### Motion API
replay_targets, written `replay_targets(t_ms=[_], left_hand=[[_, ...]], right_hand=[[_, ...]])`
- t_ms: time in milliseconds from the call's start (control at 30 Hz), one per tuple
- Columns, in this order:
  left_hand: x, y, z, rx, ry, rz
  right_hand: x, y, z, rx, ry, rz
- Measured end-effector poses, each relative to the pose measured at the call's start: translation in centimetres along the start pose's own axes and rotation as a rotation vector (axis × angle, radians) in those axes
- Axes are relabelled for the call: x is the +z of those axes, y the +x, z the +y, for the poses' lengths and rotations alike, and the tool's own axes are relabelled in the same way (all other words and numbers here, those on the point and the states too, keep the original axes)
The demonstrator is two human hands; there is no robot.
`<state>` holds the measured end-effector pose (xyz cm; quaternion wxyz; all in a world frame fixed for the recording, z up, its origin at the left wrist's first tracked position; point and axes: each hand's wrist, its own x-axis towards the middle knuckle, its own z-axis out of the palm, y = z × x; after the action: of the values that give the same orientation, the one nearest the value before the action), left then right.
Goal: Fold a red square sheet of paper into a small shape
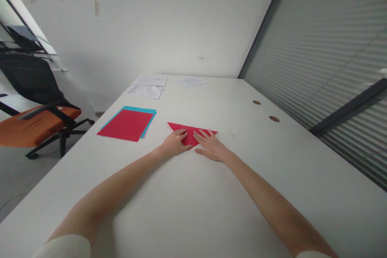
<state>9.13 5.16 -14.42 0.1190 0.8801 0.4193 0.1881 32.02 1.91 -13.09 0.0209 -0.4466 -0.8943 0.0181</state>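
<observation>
A red sheet of paper (pixel 190 137), folded into a triangle, lies flat on the white table with its long edge away from me and a corner pointing toward me. My left hand (pixel 175 142) rests on its left part, fingers stretched over the paper and the thumb near the close corner. On the right part my right hand (pixel 211 146) lies flat with its fingers spread, the thumb on the table just beside the paper. The hands cover portions of both slanting sides.
To the left lies a stack of square paper (pixel 127 124), red on top with blue beneath. Printed sheets (pixel 145 90) lie at the far left corner, another sheet (pixel 192 83) at the back. Two cable holes (pixel 274 119) pierce the white table (pixel 187 205). An orange chair (pixel 39 125) stands at left.
</observation>
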Motion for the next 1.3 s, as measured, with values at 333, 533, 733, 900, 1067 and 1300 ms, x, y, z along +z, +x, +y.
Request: replay_targets(t_ms=[333, 533, 733, 900, 1067, 1300], left_hand=[[0.0, -0.1, -0.1, 0.0, -0.019, 0.012], [0.2, -0.1, -0.4, 0.002, -0.001, 0.01], [0.3, 0.0, -0.3, 0.018, 0.0, 0.015], [0.3, 0.0, -0.3, 0.017, 0.007, 0.031], [0.3, 0.0, -0.2, 0.023, -0.009, 0.044], [-0.2, -0.1, 0.1, -0.005, -0.009, -0.001]], right_hand=[[0.5, -4.2, 7.5, 0.18, -0.033, 0.053], [0.4, -5.1, 9.7, 0.344, 0.011, 0.214], [-1.3, -2.9, 6.1, 0.327, 0.024, 0.469], [-1.2, -0.3, -0.7, -0.006, 0.019, 0.222], [-0.2, 0.8, -2.7, -0.055, 0.018, 0.042], [-0.4, -1.9, 4.1, 0.05, 0.026, 0.013]])
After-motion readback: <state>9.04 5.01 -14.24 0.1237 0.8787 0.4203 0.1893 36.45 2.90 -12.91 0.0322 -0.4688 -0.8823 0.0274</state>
